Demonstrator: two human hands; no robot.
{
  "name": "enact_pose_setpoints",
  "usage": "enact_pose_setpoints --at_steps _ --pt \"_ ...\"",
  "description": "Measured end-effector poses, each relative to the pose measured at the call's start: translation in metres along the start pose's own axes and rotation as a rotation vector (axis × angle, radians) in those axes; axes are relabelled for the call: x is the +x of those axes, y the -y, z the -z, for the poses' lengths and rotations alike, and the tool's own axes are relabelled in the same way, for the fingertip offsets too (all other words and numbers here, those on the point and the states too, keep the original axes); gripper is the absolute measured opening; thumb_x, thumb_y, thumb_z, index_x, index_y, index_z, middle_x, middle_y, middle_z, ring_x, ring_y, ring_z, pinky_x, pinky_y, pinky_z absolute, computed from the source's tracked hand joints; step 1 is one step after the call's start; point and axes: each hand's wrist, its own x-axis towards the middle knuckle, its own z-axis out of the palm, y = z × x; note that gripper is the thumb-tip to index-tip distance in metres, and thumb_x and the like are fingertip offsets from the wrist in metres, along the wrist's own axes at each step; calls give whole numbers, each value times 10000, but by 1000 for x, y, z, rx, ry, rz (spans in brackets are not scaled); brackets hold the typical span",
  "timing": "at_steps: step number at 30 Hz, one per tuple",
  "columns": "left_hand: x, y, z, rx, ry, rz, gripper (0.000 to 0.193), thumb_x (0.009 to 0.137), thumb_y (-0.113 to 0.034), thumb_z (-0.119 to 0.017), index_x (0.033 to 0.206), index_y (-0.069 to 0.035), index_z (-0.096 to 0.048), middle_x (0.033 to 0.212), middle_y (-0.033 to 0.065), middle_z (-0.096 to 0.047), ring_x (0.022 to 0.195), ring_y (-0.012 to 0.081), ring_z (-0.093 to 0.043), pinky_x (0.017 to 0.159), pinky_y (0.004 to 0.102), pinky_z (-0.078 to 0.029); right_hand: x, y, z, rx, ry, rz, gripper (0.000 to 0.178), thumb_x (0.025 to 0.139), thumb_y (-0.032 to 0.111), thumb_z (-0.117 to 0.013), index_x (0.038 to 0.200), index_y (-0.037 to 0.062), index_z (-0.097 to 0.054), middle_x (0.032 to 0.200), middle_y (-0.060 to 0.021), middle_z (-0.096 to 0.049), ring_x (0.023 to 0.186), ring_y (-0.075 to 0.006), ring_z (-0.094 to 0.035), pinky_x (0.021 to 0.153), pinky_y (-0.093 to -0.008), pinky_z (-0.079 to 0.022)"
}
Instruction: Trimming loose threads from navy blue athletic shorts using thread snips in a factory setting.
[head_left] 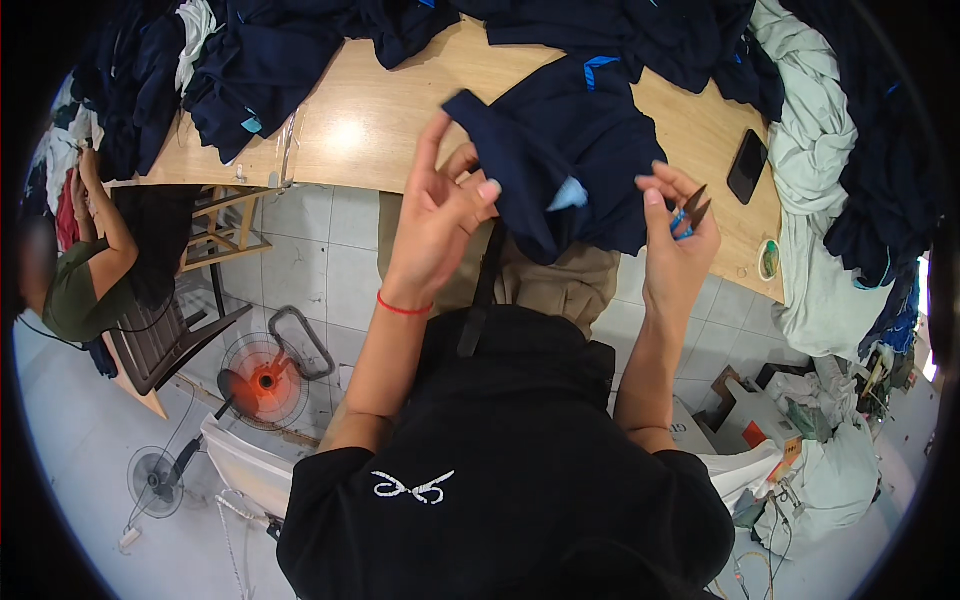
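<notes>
Head view is showing a pretty crowded wooden table. Piles of navy clothes are crowding its far edge along the top of the frame, and a long heap of pale green cloth is spilling down the upper right. A black phone is lying at the right end, with a small round container sitting below it near the edge. Over at the left, another person in an olive top is sitting with raised arms, and an orange fan and a grey fan are standing lower left.

The navy garment is sitting upper centre, partly lying on the table and partly hanging over the near edge between the two hands. It's looking bunched up, a folded flap is rising on its left side, and a light blue patch is showing in the middle.

The left hand is keeping its bent fingers apart at that flap; can't tell if it's really pinching. The right hand is half closed around small snips, near the garment's right edge.

Cloth is looking soft and matte, the snips are showing dark pointed blades and blue handles, and the tabletop is reflecting a bright spot.
</notes>
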Motion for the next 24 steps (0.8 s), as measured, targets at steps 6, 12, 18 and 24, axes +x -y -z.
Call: enact_pose_setpoints --at_steps 6,12,18,24 --pt "8 4 18 -203 -85 -53 928 1046 -27 -532 1735 -265 43 1473 221 -524 1258 336 -667 1027 524 -634 5 -44 7 -258 121 -5 156 1055 104 -688 1107 -20 -768 883 -71 -756 798 -106 -694 737 -261 -540" --pt "8 12 47 -368 -93 -55 866 1062 -48 -502 1736 -265 -3 1511 196 -523 1325 339 -619 1085 549 -595 -8 -51 -27 37 269 -277 176 1063 94 -670 1106 -53 -757 857 -80 -749 608 -86 -620 570 -242 -477" --pt "-6 14 44 -714 -19 3 794 1059 -104 -509 1740 -254 -130 1679 199 -399 1506 377 -483 1218 574 -459 2 -40 -41 640 662 -805 405 1148 223 -528 1456 -38 -557 1290 -197 -743 1171 -242 -759 487 -181 -348" --pt "-25 20 26 -671 5 138 734 753 56 -489 1479 -53 -509 1479 197 -587 1383 363 -605 1153 521 -534 -10 -40 -60 1022 558 -808 389 1125 147 -555 1490 14 -537 1325 -181 -730 1214 -210 -722 485 -197 -356"
